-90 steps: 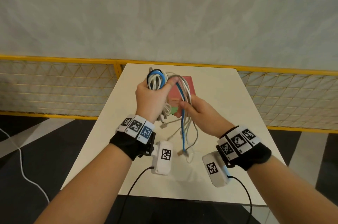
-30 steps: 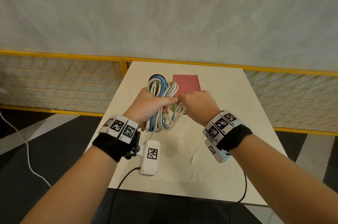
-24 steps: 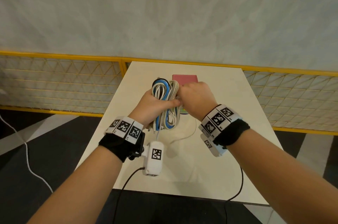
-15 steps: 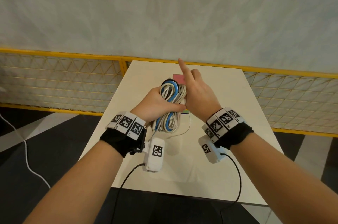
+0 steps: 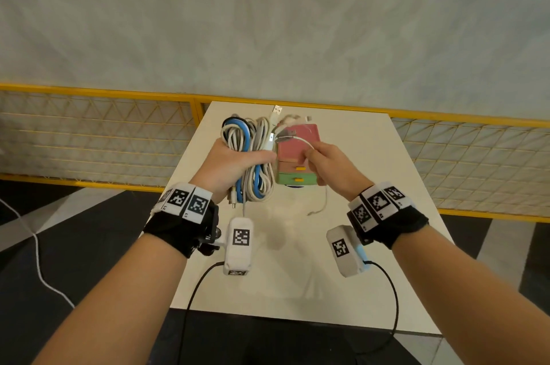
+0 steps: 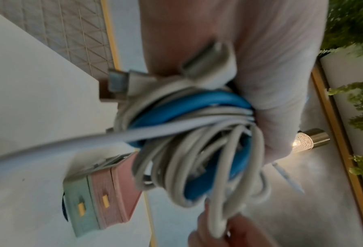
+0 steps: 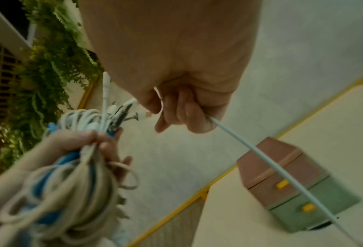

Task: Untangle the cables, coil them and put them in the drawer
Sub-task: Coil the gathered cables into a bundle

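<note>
The left hand point(image 5: 229, 162) is wrapped around the waist of the cable bundle point(image 5: 253, 156), a hank of grey-white cords with one thicker blue cable point(image 6: 199, 102) looped through it, held up above the desk point(image 5: 297, 260). The right hand point(image 5: 327, 165), at 3 o'clock from the bundle, pinches a thin white cable point(image 7: 271, 163) between thumb and curled fingers; its free tail hangs down toward the desk.

These cords look light and limp, so loops are likely to spring loose once the squeeze eases. The thin one is probably smooth enough to slide through a pinch, so gripping near its plug should serve better. The blue cable seems stiffer and may resist tight coiling. The small drawer unit point(image 5: 297, 156), pink over green with yellow pulls, sits on the desk behind the hands, both drawers closed.
</note>
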### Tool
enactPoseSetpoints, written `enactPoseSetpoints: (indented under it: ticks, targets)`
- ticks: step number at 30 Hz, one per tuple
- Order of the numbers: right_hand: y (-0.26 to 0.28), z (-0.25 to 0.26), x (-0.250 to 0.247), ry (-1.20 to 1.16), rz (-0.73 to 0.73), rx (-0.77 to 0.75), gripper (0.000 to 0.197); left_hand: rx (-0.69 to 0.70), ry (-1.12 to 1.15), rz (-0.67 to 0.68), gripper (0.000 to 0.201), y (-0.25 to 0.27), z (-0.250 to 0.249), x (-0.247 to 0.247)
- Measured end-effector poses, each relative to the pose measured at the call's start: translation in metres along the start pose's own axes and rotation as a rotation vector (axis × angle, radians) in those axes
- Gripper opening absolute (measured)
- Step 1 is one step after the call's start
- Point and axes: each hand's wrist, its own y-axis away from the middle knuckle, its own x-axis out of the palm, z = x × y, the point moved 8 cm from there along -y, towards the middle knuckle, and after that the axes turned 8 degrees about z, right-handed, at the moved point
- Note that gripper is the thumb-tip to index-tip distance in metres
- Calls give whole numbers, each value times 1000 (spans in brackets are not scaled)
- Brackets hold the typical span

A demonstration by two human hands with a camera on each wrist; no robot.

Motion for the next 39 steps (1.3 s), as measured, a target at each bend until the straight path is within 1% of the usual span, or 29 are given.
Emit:
enactPoseSetpoints:
  ticks: [2,4,7,9,11,15,17,19,21,22,23,24,25,26,27,28,29,31,32,34,35,36,38,39]
  targets:
    - [-3,6,8,-190,-35,-3,31,0,4,10,19,1,3,6]
    - [-7,13,17,-298,-51,4,34,18,21,0,19,3,4,13]
    - [-9,19,30,-437,-7,55,39,66,62,-17,18,3,0,18]
    - [-7,23,37,-497,50,76,38,87,32,-34,17,3,-4,19]
    - [-5,24,45,-547,91,107,41,108,-22,-33,21,0,-7,21]
    - [-7,18,51,-599,79,174,55,146,-126,-48,36,-6,-11,26]
    - [-5,19,50,-612,82,180,55,145,-142,-53,35,-7,-11,27]
    - [-3,17,50,-642,114,168,51,142,-146,-46,34,-8,-11,30]
    - [-4,14,44,-574,114,177,53,148,-130,-33,35,-10,-11,32]
    - [-4,14,39,-486,97,168,55,154,-112,-32,37,-10,-11,33]
    - [-4,15,33,-355,69,146,48,162,-89,-38,39,-11,-11,32]
    - [-3,19,25,-202,41,106,33,173,-65,-49,41,-12,-12,31]
    - [0,22,19,-68,16,59,30,182,-40,-66,42,-13,-12,30]
    - [3,23,15,30,4,40,41,185,-16,-88,41,-14,-12,27]
    - [6,21,15,70,23,57,49,186,11,-117,38,-15,-13,24]
    - [9,15,18,72,70,117,54,184,40,-146,35,-15,-13,21]
    - [10,4,24,40,134,199,59,183,75,-169,35,-15,-13,18]
    - [17,-21,43,-99,284,388,69,187,142,-195,39,-16,-15,14]
    - [21,-29,52,-178,342,453,67,196,166,-206,41,-16,-17,13]
    - [27,-33,69,-334,405,506,55,217,211,-222,41,-16,-23,14]
    - [26,-33,74,-432,395,498,51,222,238,-219,41,-16,-25,16]
    - [25,-28,76,-528,354,469,47,224,257,-212,40,-16,-26,18]
    - [13,-24,69,-650,214,372,31,215,271,-193,32,-15,-26,21]
    - [6,-22,63,-664,165,306,26,207,274,-180,28,-15,-25,22]
